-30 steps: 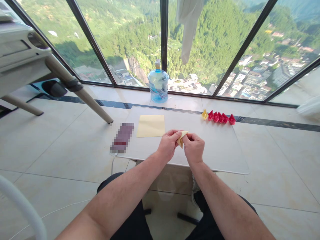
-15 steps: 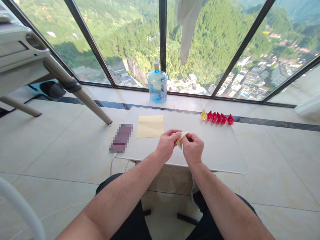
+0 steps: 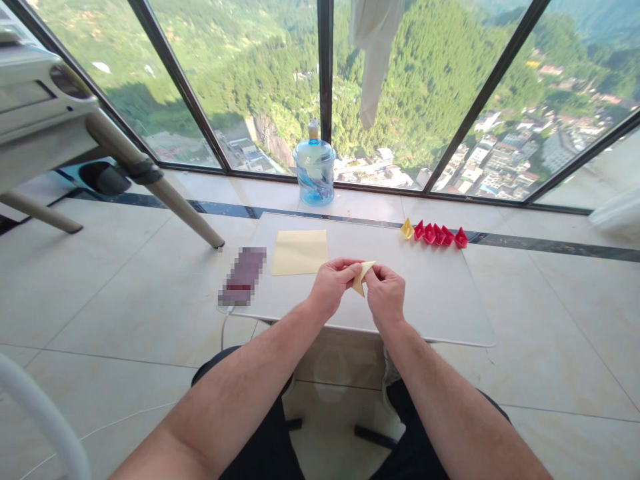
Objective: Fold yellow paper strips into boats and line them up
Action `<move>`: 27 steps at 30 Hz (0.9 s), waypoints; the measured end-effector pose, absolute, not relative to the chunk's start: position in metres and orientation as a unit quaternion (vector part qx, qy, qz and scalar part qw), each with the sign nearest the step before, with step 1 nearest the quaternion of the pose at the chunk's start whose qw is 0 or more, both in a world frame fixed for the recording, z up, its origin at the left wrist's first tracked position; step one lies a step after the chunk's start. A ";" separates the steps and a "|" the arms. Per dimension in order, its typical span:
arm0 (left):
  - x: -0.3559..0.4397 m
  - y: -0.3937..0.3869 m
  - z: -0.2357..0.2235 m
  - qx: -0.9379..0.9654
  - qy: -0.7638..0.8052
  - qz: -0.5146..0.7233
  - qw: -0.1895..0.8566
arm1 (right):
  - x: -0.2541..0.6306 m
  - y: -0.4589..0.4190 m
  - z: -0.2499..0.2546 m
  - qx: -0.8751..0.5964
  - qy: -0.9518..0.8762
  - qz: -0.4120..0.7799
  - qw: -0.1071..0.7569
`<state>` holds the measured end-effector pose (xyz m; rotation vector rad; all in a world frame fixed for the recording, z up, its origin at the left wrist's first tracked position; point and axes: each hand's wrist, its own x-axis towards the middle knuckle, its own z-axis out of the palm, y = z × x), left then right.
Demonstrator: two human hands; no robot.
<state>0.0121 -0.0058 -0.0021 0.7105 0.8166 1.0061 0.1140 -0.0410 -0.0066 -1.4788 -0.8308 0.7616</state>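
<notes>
A small piece of folded yellow paper (image 3: 360,283) is held up between both hands over the near half of the low white table (image 3: 430,300). My left hand (image 3: 332,283) pinches it from the left, thumb on top. From the right, my right hand (image 3: 387,288) grips its other side with curled fingers, which hide part of the folds. Flat on the table behind my left hand lies a stack or sheet of yellow paper (image 3: 300,252). Folded paper boats, a yellow one (image 3: 407,229) and several red ones (image 3: 439,235), stand in a row at the far right.
A pixelated dark phone-like object (image 3: 244,277) with a white cable lies at the table's left edge. Behind the table a blue water jug (image 3: 315,172) stands by the windows. A beige-legged piece of furniture (image 3: 185,207) is at left.
Both hands have shifted very slightly to the left with the folded paper, whose lower flap now looks more closed. Everything else stays in place.
</notes>
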 end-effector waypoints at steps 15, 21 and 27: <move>0.005 0.000 0.003 0.391 0.377 0.452 0.708 | 0.124 -0.037 -0.004 -0.601 -0.424 0.349 0.581; 0.002 0.000 0.006 0.440 0.370 0.427 0.699 | 0.130 -0.037 -0.001 -0.592 -0.428 0.370 0.574; 0.002 -0.002 0.006 0.506 0.386 0.429 0.641 | 0.133 -0.039 0.002 -0.604 -0.432 0.366 0.561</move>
